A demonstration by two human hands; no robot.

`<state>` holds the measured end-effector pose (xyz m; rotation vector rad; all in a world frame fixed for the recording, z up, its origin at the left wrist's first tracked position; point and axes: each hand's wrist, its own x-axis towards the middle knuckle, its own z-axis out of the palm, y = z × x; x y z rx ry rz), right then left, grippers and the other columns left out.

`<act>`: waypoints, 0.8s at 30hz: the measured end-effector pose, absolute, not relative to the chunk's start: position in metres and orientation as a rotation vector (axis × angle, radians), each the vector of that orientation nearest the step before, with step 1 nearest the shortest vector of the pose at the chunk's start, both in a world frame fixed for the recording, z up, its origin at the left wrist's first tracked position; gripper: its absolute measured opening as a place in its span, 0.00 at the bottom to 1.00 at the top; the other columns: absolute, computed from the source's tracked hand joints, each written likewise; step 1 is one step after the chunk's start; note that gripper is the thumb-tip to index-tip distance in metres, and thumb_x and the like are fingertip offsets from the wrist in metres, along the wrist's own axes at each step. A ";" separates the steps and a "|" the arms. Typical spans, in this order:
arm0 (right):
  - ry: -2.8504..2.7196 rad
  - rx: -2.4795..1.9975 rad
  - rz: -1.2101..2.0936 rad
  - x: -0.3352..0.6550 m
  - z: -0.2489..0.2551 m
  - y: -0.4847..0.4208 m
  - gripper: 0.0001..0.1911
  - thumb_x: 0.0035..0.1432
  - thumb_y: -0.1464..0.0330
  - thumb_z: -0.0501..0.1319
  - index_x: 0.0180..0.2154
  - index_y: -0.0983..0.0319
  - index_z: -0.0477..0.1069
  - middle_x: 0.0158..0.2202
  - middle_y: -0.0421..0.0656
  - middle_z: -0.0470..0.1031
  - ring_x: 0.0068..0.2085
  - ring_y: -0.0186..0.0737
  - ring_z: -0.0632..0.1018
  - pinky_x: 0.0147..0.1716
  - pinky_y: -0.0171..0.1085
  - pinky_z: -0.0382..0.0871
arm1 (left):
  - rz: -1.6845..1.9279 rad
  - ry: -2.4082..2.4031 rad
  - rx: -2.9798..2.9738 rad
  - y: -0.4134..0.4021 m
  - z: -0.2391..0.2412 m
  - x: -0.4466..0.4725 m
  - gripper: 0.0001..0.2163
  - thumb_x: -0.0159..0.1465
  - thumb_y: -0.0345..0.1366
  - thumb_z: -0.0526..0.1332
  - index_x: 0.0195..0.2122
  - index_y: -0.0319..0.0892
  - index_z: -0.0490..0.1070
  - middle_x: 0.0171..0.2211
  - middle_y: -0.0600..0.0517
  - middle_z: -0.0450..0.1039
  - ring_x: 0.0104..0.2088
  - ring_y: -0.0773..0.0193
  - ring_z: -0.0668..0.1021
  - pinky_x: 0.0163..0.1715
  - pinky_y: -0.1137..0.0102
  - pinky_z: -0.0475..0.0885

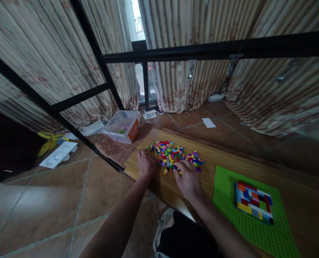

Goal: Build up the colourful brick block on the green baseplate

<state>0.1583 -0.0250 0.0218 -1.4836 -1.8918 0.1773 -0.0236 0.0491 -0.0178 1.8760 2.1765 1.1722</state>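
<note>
Loose toy building bricks (170,154) in many colours lie in a heap on the wooden board. At the heap's left edge is my left hand (145,164), fingers curled down close to the wood; anything inside them is hidden. My right hand (188,179) reaches over the heap's near side, thumb and forefinger slightly apart among the bricks, with nothing visibly held. On the right, a green baseplate (224,193) carries a low rectangular build of coloured bricks (253,202), with part of the green showing inside its walls.
A clear plastic box (118,123) with an orange label and a few bricks stands beyond the left end of the wooden board (207,143). White packaging (58,154) lies on the tiled floor at left. Black metal bars (175,53) cross in front of the curtains.
</note>
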 end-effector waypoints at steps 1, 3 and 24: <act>-1.909 -1.484 0.144 0.157 0.022 -0.020 0.11 0.61 0.70 0.55 0.44 0.58 0.73 0.44 0.48 0.73 0.46 0.48 0.72 0.48 0.46 0.66 | 1.205 2.183 1.854 0.052 -0.017 -0.025 0.15 0.63 0.27 0.50 0.50 0.36 0.66 0.47 0.40 0.68 0.52 0.53 0.71 0.53 0.56 0.67; -1.962 -1.495 0.096 0.157 0.023 -0.011 0.14 0.61 0.68 0.56 0.48 0.59 0.72 0.49 0.50 0.71 0.49 0.50 0.71 0.50 0.48 0.64 | 1.250 2.167 1.836 0.062 -0.014 -0.028 0.17 0.64 0.31 0.51 0.54 0.36 0.64 0.54 0.38 0.64 0.57 0.52 0.68 0.56 0.55 0.64; -2.083 -1.449 0.094 0.193 -0.002 -0.016 0.14 0.61 0.69 0.56 0.47 0.58 0.74 0.53 0.50 0.71 0.55 0.52 0.69 0.53 0.53 0.65 | 0.885 1.340 2.368 0.095 0.004 0.017 0.14 0.66 0.42 0.54 0.47 0.45 0.74 0.49 0.48 0.75 0.50 0.60 0.75 0.55 0.61 0.67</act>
